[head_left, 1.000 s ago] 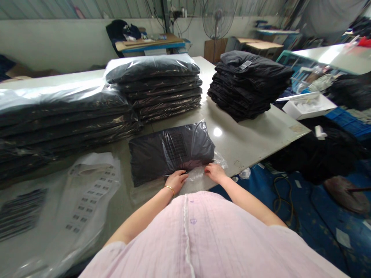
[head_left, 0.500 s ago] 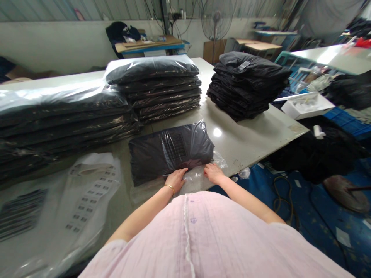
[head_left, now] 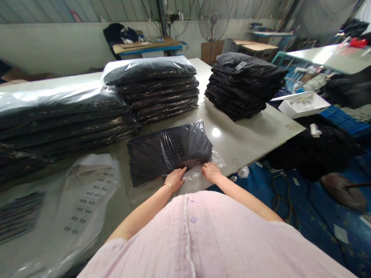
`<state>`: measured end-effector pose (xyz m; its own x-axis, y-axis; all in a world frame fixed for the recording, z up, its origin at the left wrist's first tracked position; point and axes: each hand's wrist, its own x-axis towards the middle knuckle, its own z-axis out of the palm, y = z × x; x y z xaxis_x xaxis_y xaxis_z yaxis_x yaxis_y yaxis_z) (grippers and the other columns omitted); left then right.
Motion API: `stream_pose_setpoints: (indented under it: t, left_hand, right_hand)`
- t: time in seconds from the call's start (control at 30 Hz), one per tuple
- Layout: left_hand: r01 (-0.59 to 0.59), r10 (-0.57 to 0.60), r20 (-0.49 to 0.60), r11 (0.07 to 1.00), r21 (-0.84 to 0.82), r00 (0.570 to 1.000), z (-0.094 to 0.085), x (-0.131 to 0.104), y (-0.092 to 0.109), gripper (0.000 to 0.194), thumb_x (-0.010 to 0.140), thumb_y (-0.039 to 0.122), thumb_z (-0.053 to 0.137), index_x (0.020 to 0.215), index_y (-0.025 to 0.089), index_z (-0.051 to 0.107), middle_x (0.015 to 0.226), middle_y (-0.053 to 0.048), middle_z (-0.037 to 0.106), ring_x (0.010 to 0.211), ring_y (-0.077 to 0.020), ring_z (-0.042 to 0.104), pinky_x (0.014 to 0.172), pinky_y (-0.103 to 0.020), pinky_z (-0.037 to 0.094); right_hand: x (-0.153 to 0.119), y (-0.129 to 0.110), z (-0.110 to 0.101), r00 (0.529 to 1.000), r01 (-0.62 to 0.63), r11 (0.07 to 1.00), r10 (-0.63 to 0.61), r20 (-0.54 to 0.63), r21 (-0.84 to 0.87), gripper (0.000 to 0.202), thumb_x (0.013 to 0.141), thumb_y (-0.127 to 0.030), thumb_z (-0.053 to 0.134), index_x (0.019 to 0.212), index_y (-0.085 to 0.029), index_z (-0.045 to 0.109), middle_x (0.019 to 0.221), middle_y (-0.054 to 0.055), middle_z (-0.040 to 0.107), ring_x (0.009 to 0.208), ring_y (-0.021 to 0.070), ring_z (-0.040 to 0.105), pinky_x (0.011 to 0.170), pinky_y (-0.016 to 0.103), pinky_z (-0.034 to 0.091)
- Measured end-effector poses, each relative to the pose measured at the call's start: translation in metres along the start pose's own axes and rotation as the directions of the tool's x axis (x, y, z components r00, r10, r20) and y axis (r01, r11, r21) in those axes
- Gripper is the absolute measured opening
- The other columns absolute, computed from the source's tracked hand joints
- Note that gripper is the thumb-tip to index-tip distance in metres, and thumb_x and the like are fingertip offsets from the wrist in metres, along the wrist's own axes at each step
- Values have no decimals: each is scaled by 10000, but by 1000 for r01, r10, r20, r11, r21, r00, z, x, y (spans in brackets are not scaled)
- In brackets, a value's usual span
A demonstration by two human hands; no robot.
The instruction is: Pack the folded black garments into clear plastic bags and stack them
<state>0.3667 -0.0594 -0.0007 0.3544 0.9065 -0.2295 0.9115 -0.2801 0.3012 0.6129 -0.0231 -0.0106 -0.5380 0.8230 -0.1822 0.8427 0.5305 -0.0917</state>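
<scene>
A folded dark garment lies in a clear plastic bag on the table in front of me. The bag's loose, crinkled edge faces my body. My left hand, with a gold bangle at the wrist, holds that edge near its middle, fingers bent against the garment. A short way to the right, my right hand has its curled fingers closed on the same loose plastic. The fingertips of both hands are partly hidden.
Stacks of bagged dark garments stand left and behind. Unbagged black garments are piled at back right. Printed clear bags and a label sheet lie at left. The table edge runs along the right, near a white box.
The whole view has shifted slightly. Both hands stay on the bag's near edge, with hardly any movement against it.
</scene>
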Motion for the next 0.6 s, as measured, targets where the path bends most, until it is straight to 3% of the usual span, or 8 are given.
stream_pose_setpoints:
  t: [0.33, 0.47, 0.6]
  left_hand:
    - [-32, 32, -38, 999, -16, 999, 7, 0, -5, 601, 829, 285, 587, 1413, 207, 463, 1311, -97, 571, 1212, -240, 505, 1060, -340, 369]
    - [-43, 42, -52, 999, -17, 998, 9, 1, -8, 591, 830, 280, 581, 1405, 193, 476, 1297, -98, 580, 1198, -240, 513, 1052, -338, 380]
    - [-54, 53, -62, 999, -7, 997, 11, 1, -10, 598, 822, 275, 588, 1404, 193, 478, 1297, -99, 580, 1191, -239, 519, 1053, -334, 380]
  right_hand:
    - [-16, -4, -7, 988, 150, 985, -152, -21, -90, 247, 922, -168, 427, 1046, -122, 635, 1081, 150, 594, 1049, 263, 487, 949, 393, 328]
    - [-30, -11, -18, 974, 224, 972, -225, -5, -65, 232, 923, -201, 444, 1033, -123, 633, 1091, 152, 609, 1070, 257, 507, 968, 384, 332]
    - [-46, -17, -29, 993, 114, 993, -115, 26, 3, 212, 918, -239, 456, 1004, -135, 620, 993, 133, 666, 965, 244, 602, 894, 360, 383]
